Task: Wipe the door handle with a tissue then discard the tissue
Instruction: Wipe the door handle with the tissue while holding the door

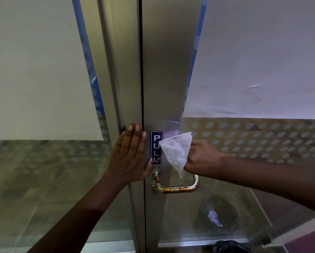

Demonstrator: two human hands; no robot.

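Handle: a U-shaped metal bar, sitting low on the right door's steel stile, below the sign, its lower run showing rust-orange staining; nothing is touching it. Tissue: white, folded to a rough triangle, hanging just above the handle's right post and overlapping the sign's right edge, its lower tip dangling close over the bar without meeting it. Right hand: reaching in from the right, fingers closing on the tissue's right side and gripping it. Left hand: lying flat and spread against the left door's stile, holding nothing, thumb crossing the dark gap between the doors and resting beside the sign's lower corner. Sign: a narrow blue plate reading PULL in white, top to bottom, sitting directly above the handle's left post. Glass panels on both sides are carrying pale paper sheets above and a dotted frosted band at hand height. A dark, blurred shape is showing through the lower right glass; what it is cannot be told.
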